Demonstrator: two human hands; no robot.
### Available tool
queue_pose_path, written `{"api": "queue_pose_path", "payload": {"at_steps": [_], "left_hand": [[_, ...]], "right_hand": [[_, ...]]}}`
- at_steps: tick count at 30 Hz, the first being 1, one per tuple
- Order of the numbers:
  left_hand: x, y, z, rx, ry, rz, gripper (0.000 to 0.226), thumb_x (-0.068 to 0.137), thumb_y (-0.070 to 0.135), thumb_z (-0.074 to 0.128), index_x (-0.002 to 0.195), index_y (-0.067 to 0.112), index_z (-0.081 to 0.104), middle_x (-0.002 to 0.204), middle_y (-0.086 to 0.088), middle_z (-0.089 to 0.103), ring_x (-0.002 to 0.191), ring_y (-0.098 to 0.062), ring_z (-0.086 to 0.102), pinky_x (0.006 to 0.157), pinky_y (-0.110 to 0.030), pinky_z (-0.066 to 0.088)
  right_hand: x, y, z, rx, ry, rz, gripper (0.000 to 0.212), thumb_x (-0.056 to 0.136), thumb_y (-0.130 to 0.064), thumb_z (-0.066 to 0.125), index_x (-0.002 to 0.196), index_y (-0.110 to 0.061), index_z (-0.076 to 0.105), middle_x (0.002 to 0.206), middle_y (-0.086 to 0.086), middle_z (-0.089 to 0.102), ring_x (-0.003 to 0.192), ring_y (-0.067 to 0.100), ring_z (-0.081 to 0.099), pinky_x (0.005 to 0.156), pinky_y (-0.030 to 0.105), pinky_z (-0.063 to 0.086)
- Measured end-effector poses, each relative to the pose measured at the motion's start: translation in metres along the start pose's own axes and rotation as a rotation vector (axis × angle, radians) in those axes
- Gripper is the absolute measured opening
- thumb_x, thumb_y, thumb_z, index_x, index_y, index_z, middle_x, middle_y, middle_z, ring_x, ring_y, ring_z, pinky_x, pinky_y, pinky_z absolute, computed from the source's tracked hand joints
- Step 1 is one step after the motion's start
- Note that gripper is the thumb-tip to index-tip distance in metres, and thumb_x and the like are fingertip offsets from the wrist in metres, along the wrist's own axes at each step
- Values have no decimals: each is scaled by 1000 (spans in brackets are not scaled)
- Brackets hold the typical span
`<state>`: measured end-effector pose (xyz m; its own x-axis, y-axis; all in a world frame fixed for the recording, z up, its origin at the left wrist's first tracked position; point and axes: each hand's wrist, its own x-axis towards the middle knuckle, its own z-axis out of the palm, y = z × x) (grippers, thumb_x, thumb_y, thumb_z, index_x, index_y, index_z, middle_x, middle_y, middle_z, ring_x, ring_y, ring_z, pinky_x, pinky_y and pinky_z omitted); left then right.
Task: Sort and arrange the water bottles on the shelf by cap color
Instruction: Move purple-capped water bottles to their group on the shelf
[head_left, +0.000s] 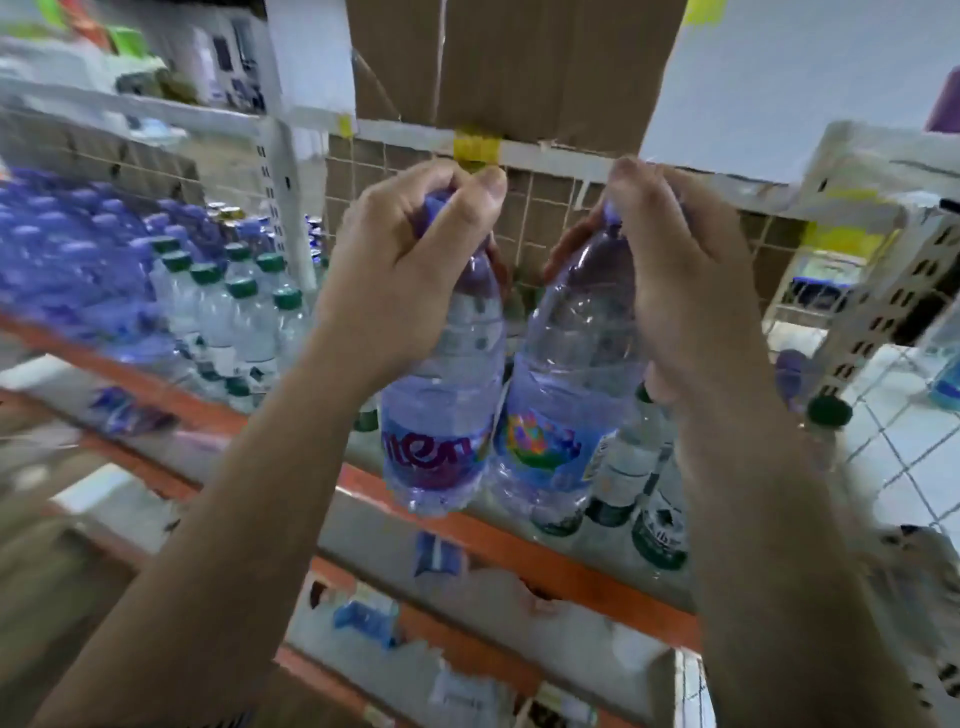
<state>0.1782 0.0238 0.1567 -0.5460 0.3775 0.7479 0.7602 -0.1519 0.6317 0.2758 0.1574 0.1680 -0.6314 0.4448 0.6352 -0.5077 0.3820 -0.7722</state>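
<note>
My left hand (400, 260) grips the neck and purple cap of a clear water bottle (441, 415) with a purple label. My right hand (670, 270) grips the top of a second purple-capped bottle (561, 410) with a colourful label. Both bottles hang side by side, lifted above the front edge of the orange-trimmed shelf (519, 540). On the shelf to the left stand several purple-capped bottles (67, 260) and, beside them, several green-capped bottles (234, 312). More green-capped bottles (660, 499) stand behind and right of the held pair.
A cardboard box (519, 62) sits on the shelf above, its white rail (561, 156) just over my hands. A white perforated upright (283, 197) divides the shelf bays. Another white rack (883, 291) stands at right over a tiled floor (893, 452). Lower shelves hold cartons.
</note>
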Motion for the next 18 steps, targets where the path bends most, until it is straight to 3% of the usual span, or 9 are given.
{"api": "queue_pose_path", "payload": {"at_steps": [4, 7, 9, 11, 13, 16, 18], "left_hand": [[-57, -32, -46, 103, 43, -101, 48, 97, 39, 42, 73, 0, 54, 70, -20, 59, 66, -32, 56, 65, -46, 44], [-93, -54, -84, 200, 145, -175, 36, 98, 36, 43, 67, 17, 47, 59, 2, 46, 55, -15, 44, 55, -29, 37], [-113, -70, -112, 235, 202, -244, 36, 99, 36, 43, 67, 18, 41, 58, 2, 39, 54, -13, 38, 55, -27, 32], [-132, -88, -145, 229, 244, -312, 39, 100, 34, 43, 69, 12, 44, 60, -6, 44, 57, -20, 43, 56, -33, 34], [-147, -105, -182, 223, 281, -361, 41, 100, 34, 44, 71, 5, 47, 64, -16, 48, 61, -30, 47, 59, -41, 37], [-160, -127, -240, 337, 316, -394, 39, 98, 33, 44, 73, 4, 49, 63, -11, 45, 61, -24, 43, 59, -35, 35], [-164, -138, -280, 393, 331, -434, 34, 97, 34, 45, 73, 10, 50, 62, -1, 50, 61, -17, 46, 61, -33, 38]], "right_hand": [[-32, 41, 52, 41, -95, 88, 25, 93, -31, 50, 76, -13, 54, 66, 18, 61, 62, 31, 61, 59, 35, 52], [-51, 67, 101, 20, -179, 94, 30, 93, -34, 49, 78, -9, 53, 61, 14, 54, 57, 38, 53, 52, 41, 44], [-60, 79, 139, 25, -239, 89, 25, 92, -36, 47, 75, -17, 50, 56, -2, 47, 50, 22, 44, 49, 36, 36], [-68, 92, 182, 54, -284, 92, 22, 92, -35, 47, 74, -21, 49, 57, -9, 52, 51, 6, 46, 49, 27, 36], [-75, 107, 225, 57, -320, 112, 23, 92, -36, 48, 73, -23, 50, 60, -9, 55, 56, 6, 50, 54, 28, 42], [-82, 128, 292, 94, -384, 163, 24, 92, -38, 49, 72, -25, 50, 63, -1, 49, 60, 16, 46, 58, 45, 41], [-82, 136, 338, 75, -408, 145, 23, 92, -39, 48, 74, -26, 50, 62, -11, 48, 61, 7, 44, 58, 33, 38]]}}
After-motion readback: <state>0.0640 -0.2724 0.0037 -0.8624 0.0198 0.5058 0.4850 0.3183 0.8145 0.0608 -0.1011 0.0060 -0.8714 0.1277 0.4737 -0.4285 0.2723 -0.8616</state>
